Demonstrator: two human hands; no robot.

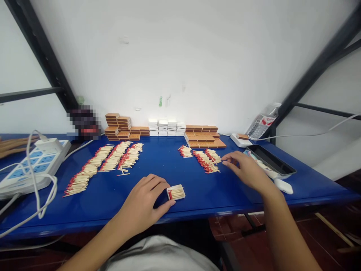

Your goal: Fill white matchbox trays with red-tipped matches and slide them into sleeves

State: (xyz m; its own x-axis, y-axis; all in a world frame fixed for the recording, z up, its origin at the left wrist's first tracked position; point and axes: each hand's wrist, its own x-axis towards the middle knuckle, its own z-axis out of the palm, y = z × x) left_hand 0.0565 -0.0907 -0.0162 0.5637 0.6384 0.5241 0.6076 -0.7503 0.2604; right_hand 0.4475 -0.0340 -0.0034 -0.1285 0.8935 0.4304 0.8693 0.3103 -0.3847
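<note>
Wall [183, 67]: white, lightly scuffed, closing off the back between slanting dark metal frames [42, 49].
Floor [242, 248]: reddish tiles, seen below the table's near edge.
Blue table [160, 158]: smooth and slightly glossy, so light things could slide on it; a cabled power strip [34, 162] takes the left end.
Brown matchboxes: stacked to the left [117, 124] and right [200, 137] along the wall, with white stacks [163, 128] between; set back there, I judge, to leave the front free for the hands.
Left match rows [88, 171]: three slanting bands, red heads mostly toward the left, probably lined up so that sticks can be gathered facing one way.
Left hand [149, 199]: thumb and forefinger closed lightly about the left end of the small tray, seemingly to steady it; the other fingers curve over the table.
Right hand [245, 167]: thumb and forefinger nearly together beside the right match clusters [207, 162] (whether a stick sits between the tips, I cannot tell).
Bottle [262, 122]: leaning by the wall at the far right, apart from the matches, as is the black container [272, 158] in front of it.
Small tray [175, 188]: on the table near its front edge, open side up, presumably within easy reach of both hands.
Matches in the tray [176, 194]: lying lengthwise, heads left, in step with the rows.
</note>
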